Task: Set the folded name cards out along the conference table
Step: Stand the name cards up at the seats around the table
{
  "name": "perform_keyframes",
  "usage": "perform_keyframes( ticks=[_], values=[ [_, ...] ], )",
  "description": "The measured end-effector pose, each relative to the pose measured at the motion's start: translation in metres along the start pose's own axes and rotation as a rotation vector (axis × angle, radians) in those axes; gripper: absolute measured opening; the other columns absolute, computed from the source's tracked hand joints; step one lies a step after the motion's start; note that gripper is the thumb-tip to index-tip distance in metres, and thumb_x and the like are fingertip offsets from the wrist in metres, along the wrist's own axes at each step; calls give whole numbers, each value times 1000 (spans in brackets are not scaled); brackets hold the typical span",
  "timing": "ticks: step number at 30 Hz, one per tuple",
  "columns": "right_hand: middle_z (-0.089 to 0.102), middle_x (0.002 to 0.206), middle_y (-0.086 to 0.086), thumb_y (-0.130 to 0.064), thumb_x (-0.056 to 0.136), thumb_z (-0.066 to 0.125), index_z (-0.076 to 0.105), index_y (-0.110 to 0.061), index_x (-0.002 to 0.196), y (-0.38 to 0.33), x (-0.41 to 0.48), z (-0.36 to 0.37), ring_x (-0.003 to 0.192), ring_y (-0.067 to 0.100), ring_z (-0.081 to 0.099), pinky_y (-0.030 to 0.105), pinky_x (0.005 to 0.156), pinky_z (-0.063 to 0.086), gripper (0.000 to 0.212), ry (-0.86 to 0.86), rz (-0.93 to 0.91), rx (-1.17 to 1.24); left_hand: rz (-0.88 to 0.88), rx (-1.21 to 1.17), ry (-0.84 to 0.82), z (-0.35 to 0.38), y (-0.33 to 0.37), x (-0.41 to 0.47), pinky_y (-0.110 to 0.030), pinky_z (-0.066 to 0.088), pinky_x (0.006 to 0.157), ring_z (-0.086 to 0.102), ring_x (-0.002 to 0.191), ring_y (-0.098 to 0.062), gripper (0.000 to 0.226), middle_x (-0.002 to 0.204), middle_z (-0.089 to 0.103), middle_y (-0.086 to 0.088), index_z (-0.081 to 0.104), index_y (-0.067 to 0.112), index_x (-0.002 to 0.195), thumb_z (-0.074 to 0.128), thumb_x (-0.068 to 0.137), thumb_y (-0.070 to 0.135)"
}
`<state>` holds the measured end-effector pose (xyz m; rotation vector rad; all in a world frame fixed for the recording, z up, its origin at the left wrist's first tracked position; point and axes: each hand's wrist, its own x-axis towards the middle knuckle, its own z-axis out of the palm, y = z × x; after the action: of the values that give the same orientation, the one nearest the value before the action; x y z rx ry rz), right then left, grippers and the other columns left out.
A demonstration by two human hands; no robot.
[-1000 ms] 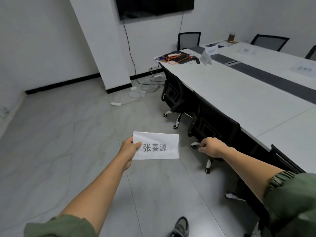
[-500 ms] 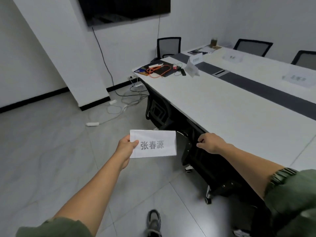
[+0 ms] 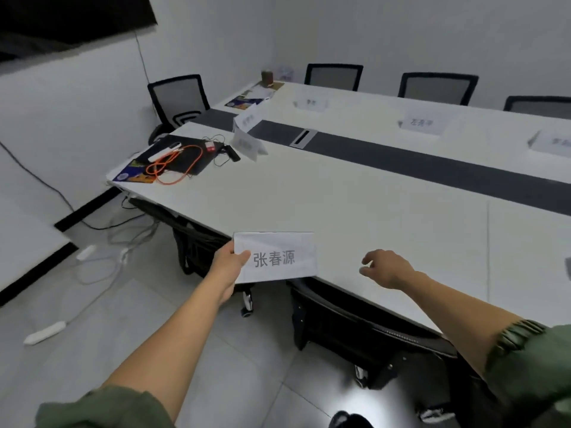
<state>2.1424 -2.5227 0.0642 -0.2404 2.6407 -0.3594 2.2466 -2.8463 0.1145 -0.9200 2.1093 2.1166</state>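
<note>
— White conference table (image 3: 355, 193) fills the view now; a second ago it was mostly grey floor. So the person has turned to the near edge?

— Yes. Cards already stand along the far side, so this side seems next. Left hand (image 3: 230, 267) pinches the folded name card (image 3: 275, 257) over the edge; right hand (image 3: 386, 268), fisted before, has loosened, empty.

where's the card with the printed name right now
In the head view the name card is low centre, pinched at its left edge by the left hand over the near edge of the conference table; the open right hand hovers to its right.
</note>
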Motion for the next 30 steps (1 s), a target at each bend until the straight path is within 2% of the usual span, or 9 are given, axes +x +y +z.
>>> perform_keyframes(
  ticks=[9, 12, 18, 21, 25, 27, 30],
  values=[
    [61, 129, 1, -44, 94, 53, 58, -24, 129, 95, 106, -30, 117, 22, 56, 35, 96, 46, 41, -31, 227, 81, -77, 102, -132, 119, 29, 131, -45, 54, 89, 66, 100, -30, 23, 110, 68, -10, 61, 19, 110, 51, 97, 3],
    [58, 131, 1, -43, 94, 52, 56, -25, 130, 111, 134, -33, 119, 23, 54, 34, 93, 44, 41, -39, 266, 68, -91, 140, -152, 144, 37, 156, -43, 55, 87, 67, 97, -30, 24, 107, 69, -10, 63, 19, 109, 52, 96, 2],
    [57, 132, 4, -35, 96, 48, 49, -22, 137, 140, 175, -28, 120, 23, 53, 32, 90, 43, 43, -60, 353, 88, -138, 215, -199, 187, 49, 214, -48, 54, 90, 67, 99, -28, 25, 108, 70, -6, 65, 25, 100, 53, 96, 4],
    [52, 134, 6, -30, 95, 48, 46, -20, 139, 152, 192, -24, 120, 26, 52, 35, 90, 45, 45, -16, 419, 111, -124, 229, -219, 210, 57, 239, -46, 54, 90, 67, 99, -27, 25, 108, 70, -6, 64, 22, 105, 52, 96, 2],
    [38, 144, 11, -31, 97, 50, 38, -18, 144, 162, 208, -10, 131, 31, 38, 42, 99, 40, 50, 27, 482, 128, -113, 250, -266, 246, 61, 278, -42, 54, 89, 66, 99, -27, 24, 107, 68, -6, 63, 18, 108, 51, 96, 1],
    [38, 142, 10, -36, 96, 51, 42, -17, 139, 164, 212, 0, 131, 31, 36, 43, 98, 41, 48, 93, 509, 134, -103, 259, -291, 263, 64, 295, -39, 54, 87, 65, 98, -26, 23, 105, 68, -5, 63, 17, 108, 51, 96, 1],
    [39, 136, 13, -40, 94, 47, 45, -12, 133, 163, 216, 25, 130, 35, 33, 44, 93, 43, 48, 220, 498, 73, -106, 253, -342, 291, 63, 324, -42, 53, 91, 66, 101, -28, 22, 103, 69, -5, 64, 17, 103, 52, 95, 0]
  ],
)
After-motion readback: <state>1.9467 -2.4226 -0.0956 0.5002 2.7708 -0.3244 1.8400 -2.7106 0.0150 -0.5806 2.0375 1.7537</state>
